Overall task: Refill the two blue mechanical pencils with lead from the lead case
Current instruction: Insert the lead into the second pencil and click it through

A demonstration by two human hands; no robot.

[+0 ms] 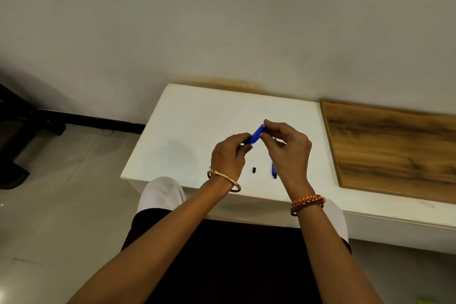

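Observation:
Above the white table (197, 116), my left hand (228, 155) grips the lower end of a blue mechanical pencil (256, 135) that tilts up to the right. My right hand (286, 150) pinches its upper end between thumb and fingers. A second blue pencil (274, 170) lies on the table under my right hand, mostly hidden. A small black cap (254, 170) lies on the table between my wrists. A bit of green shows behind my left wrist (210, 167); I cannot tell what it is.
A wooden board (394, 145) lies on the right part of the table. The wall stands close behind the table. Floor tiles and dark furniture legs (22, 131) are to the left. My knees sit against the table's front edge.

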